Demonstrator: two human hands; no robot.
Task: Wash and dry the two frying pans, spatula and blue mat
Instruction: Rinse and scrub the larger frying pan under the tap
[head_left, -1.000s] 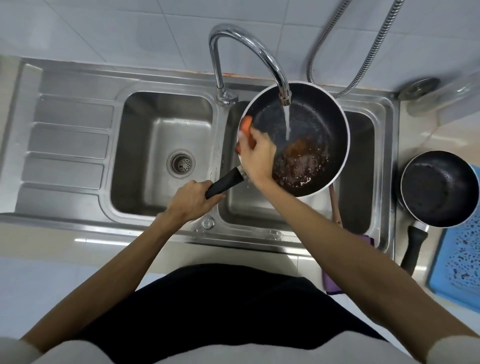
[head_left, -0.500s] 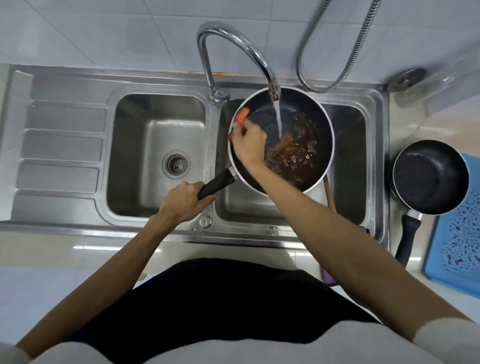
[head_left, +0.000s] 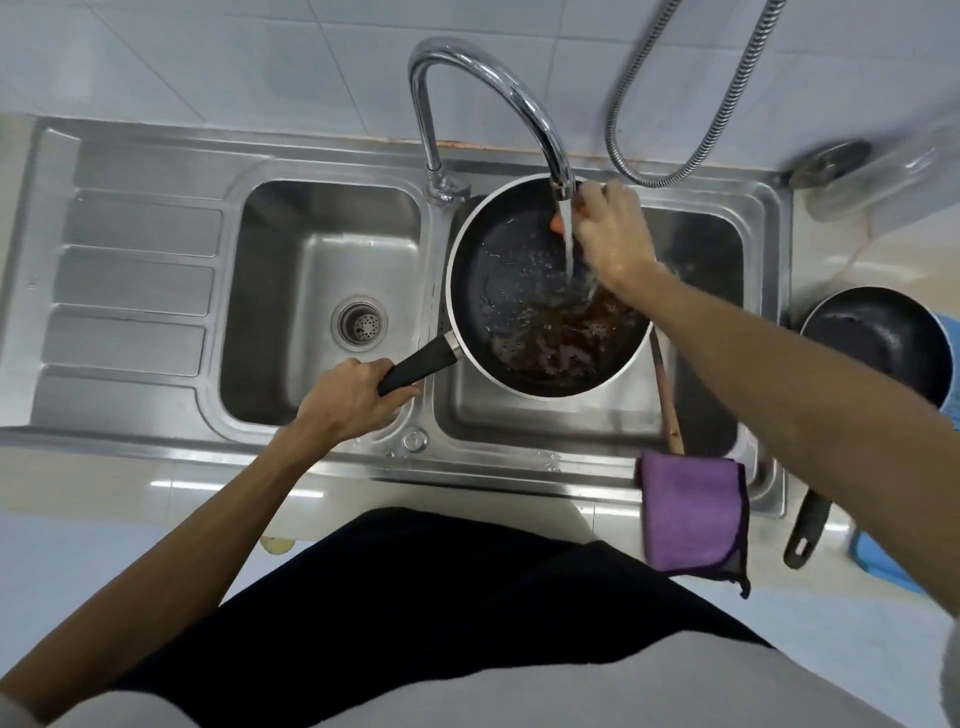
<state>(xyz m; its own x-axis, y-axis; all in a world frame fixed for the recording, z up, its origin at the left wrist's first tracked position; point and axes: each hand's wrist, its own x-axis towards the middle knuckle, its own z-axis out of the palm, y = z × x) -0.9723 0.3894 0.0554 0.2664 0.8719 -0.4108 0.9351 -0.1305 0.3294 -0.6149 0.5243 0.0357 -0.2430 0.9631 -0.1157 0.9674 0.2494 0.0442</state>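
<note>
Water (head_left: 568, 249) runs from the tap (head_left: 519, 98) into the big frying pan (head_left: 498, 270), which is held over the R basin (head_left: 545, 415) of the steel sink (head_left: 130, 280), clear of the basin floor. Pan is tilted slightly; brown greasy liquid is pooled in the near-right part, w/ bubbles around it. The far-left part of the pan's inside is dark and mostly bare.

Left hand (head_left: 348, 400) is wrapped round the pan's black handle, fingers curled tight, over the divider between the two basins. Right hand (head_left: 610, 234) is inside the pan at the far rim, just beside the tap spout, fingers bunched around an orange sponge (head_left: 557, 222). Only a small bit of the sponge shows, next to the water stream.

Spatula (head_left: 667, 400) lies in the R basin. Only its wooden handle shows, running from under the pan's rim toward the near edge; the blade is hidden. A purple cloth (head_left: 693, 514) hangs over the sink's front edge, touching the handle's near end.

Small frying pan (head_left: 872, 332) sits on the bench (head_left: 130, 483) to the R of the sink, handle pointing toward the person. Blue mat (head_left: 878, 566) lies under and beside it, mostly covered by the right forearm.

L basin (head_left: 311, 249) has a round drain strainer (head_left: 362, 321). A metal shower hose (head_left: 675, 171) loops against the tiled wall behind the tap.
</note>
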